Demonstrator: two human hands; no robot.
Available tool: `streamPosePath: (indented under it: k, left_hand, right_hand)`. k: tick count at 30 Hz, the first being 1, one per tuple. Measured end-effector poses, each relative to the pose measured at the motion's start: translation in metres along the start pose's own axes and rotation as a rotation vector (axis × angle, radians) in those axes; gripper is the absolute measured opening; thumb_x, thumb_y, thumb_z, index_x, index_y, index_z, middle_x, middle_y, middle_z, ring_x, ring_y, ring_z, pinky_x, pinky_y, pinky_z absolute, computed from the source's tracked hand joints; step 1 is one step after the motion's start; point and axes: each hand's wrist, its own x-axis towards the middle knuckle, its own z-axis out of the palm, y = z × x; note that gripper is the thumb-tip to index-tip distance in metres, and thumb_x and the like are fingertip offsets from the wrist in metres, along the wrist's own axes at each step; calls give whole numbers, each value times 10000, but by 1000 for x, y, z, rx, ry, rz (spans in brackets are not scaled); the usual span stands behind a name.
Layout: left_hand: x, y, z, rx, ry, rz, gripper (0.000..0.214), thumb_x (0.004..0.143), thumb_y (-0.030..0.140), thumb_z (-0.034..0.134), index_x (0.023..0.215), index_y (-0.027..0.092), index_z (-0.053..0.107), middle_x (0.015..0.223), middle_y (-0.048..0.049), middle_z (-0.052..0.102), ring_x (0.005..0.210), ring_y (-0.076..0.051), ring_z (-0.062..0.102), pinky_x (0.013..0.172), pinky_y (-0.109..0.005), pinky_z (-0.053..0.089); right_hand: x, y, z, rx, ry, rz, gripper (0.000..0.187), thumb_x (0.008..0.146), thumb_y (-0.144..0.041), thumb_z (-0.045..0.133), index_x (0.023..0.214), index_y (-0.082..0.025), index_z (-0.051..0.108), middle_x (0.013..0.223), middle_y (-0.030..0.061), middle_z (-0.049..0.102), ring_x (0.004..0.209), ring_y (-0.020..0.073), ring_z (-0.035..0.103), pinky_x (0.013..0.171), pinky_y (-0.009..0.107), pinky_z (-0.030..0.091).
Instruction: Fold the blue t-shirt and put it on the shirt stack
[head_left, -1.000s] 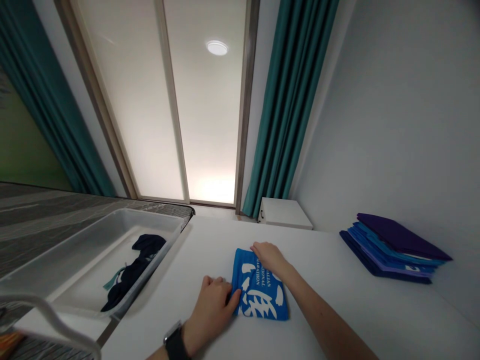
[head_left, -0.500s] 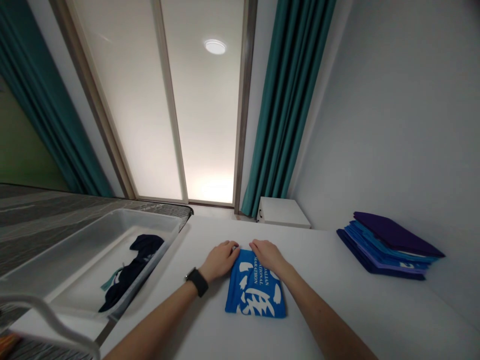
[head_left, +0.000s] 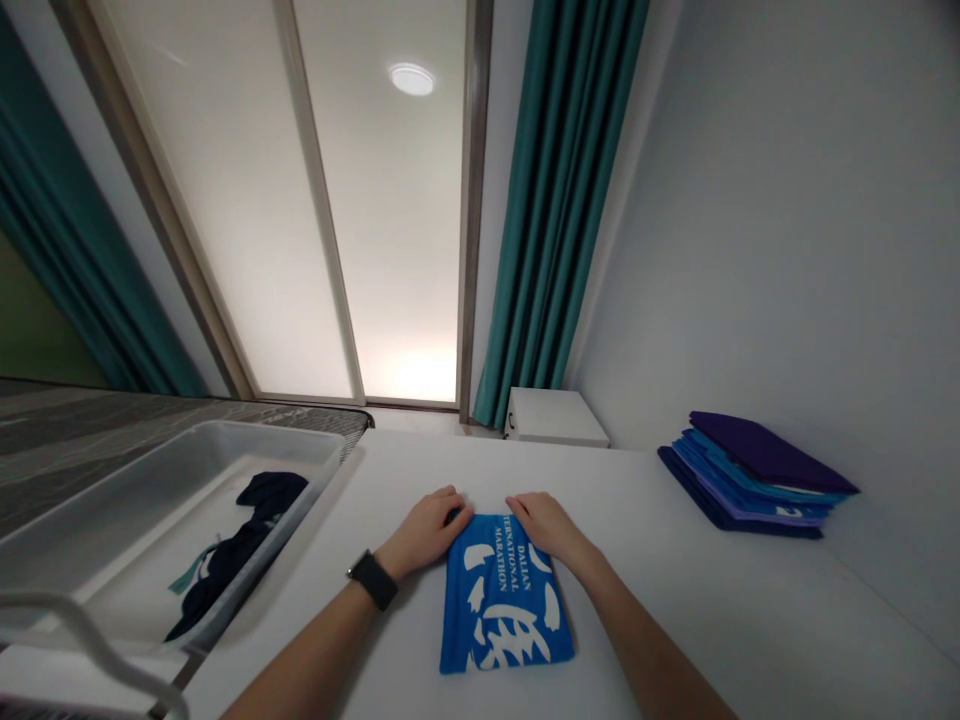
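Note:
A folded blue T-shirt with white print, including the words "Dalian International Marathon", lies flat on the white table. My left hand, with a black watch on its wrist, has its fingers closed on the far left corner of the T-shirt. At the far right corner, my right hand grips the cloth with its fingers bent together. The fingertips of both hands are partly hidden.
On the right, by the wall, stands a stack of folded clothes in purple and blue. A translucent plastic bin at left holds a dark crumpled garment. Beyond the table's far edge is a white cabinet.
The T-shirt has come a little nearer to me and its printed words show more fully. My hands are slightly farther apart at its far corners. The view has shifted slightly.

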Motion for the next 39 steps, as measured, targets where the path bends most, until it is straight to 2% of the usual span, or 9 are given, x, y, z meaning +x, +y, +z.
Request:
streamPosePath:
  k: [4, 8, 15, 21, 29, 34, 39]
  left_hand:
    - [-5, 7, -5, -37, 0, 63, 346, 971, 397, 379, 811, 185, 600, 863, -37, 567, 814, -168, 557, 764, -288, 433]
    - [-4, 7, -7, 15, -21, 67, 356, 978, 386, 364, 808, 185, 603, 836, -37, 582, 809, -173, 556, 756, -287, 426]
    - [-3, 3, -8, -16, -72, -6, 388, 962, 441, 371, 802, 179, 608, 825, -41, 606, 781, -178, 565, 727, -281, 425]
    - [-2, 6, -9, 32, -71, -67, 417, 933, 491, 382, 704, 182, 541, 781, -37, 577, 709, -173, 541, 678, -290, 413]
    - [-2, 1, -5, 10, -62, -112, 375, 940, 484, 362, 770, 198, 536, 789, -46, 639, 753, -202, 580, 696, -303, 416]
    - [-1, 0, -5, -68, -75, -133, 302, 937, 413, 391, 838, 191, 570, 854, -53, 665, 809, -200, 594, 720, -292, 434]
    - [-1, -3, -6, -71, -44, -129, 282, 916, 386, 422, 818, 181, 588, 852, -60, 653, 812, -200, 590, 735, -300, 438]
  right_hand:
    - [-5, -2, 2, -33, 0, -9, 477, 1021, -351, 270, 851, -193, 687, 923, 73, 724, 866, 177, 644, 751, 252, 367]
    - [-4, -3, 2, -80, 7, 42, 451, 1018, -359, 287, 893, -175, 680, 961, 93, 709, 900, 182, 639, 775, 252, 378]
    - [-2, -7, -1, -115, 2, 75, 470, 1021, -355, 265, 911, -173, 684, 990, 99, 708, 918, 189, 647, 789, 260, 400]
    - [-4, -12, -1, -131, -3, 87, 467, 1016, -349, 264, 922, -184, 691, 997, 106, 720, 920, 210, 657, 786, 278, 419]
    - [-1, -8, -2, -104, -11, 96, 423, 1020, -356, 277, 922, -201, 658, 981, 99, 720, 912, 208, 661, 765, 281, 406]
    - [1, -7, 0, -74, 12, 119, 289, 1014, -330, 330, 1008, -216, 595, 952, 66, 717, 888, 188, 658, 689, 253, 372]
    - [-1, -8, 1, -23, 44, 112, 265, 1004, -310, 353, 978, -210, 597, 968, 68, 709, 901, 184, 642, 703, 254, 351]
